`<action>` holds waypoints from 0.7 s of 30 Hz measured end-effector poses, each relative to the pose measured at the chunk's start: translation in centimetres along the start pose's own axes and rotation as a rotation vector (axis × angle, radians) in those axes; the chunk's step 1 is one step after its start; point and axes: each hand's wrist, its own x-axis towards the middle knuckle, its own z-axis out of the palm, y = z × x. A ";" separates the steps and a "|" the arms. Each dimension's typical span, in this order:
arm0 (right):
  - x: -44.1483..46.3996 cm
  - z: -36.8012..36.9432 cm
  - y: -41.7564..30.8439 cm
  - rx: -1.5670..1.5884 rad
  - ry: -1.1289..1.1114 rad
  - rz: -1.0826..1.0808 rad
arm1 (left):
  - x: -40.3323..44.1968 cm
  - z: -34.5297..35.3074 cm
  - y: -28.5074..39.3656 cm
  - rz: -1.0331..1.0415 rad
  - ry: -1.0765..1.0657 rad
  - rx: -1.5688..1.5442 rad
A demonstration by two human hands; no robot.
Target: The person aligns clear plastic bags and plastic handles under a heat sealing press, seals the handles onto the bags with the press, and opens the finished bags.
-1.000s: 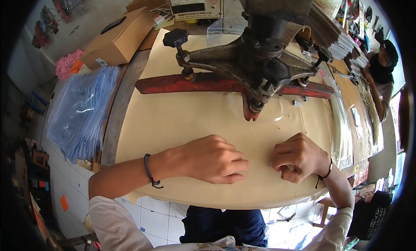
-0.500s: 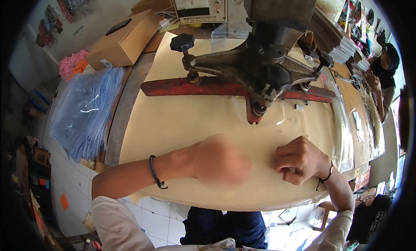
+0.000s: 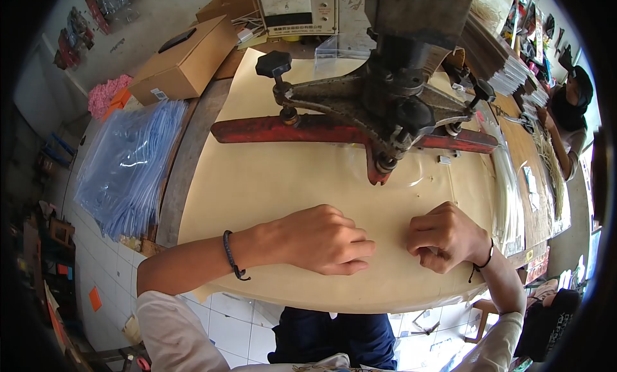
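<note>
My left hand (image 3: pixel 328 240) rests on the tan sheet (image 3: pixel 257 192) covering the worktable, its fingers curled down and pressed together. To its right, my right hand (image 3: pixel 443 237) lies on the same sheet, closed in a loose fist. Whether anything small is inside either hand is hidden. Above and beyond both hands hangs a dark metal press head (image 3: pixel 398 83) with a red bar (image 3: pixel 295 128) below it. Neither hand touches the press.
Clear plastic sleeves (image 3: pixel 132 166) are stacked at the left beside a cardboard box (image 3: pixel 183 57). A meter box (image 3: pixel 299 11) stands at the back. Translucent strips (image 3: pixel 508 192) lie along the right edge. Another person (image 3: pixel 569 115) is at the far right.
The whole view has shifted slightly, with table and press now a little lower and further right. Both hands keep nearly the same pose and place on the sheet.
</note>
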 end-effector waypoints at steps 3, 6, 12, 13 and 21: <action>0.1 -0.1 0.0 -0.003 -0.002 0.005 | 0.0 0.0 0.0 -0.001 -0.004 0.000; 0.0 0.0 0.0 -0.004 0.001 0.008 | 0.0 0.0 0.0 0.001 0.002 -0.004; 0.0 0.1 0.1 -0.027 0.014 0.016 | 0.0 0.2 -0.1 0.001 0.004 -0.004; 0.0 0.2 0.2 -0.031 0.022 0.011 | -0.1 0.2 -0.1 0.001 0.003 -0.005; 0.1 0.3 0.3 -0.047 0.070 0.006 | -0.1 0.1 -0.1 0.011 -0.008 0.047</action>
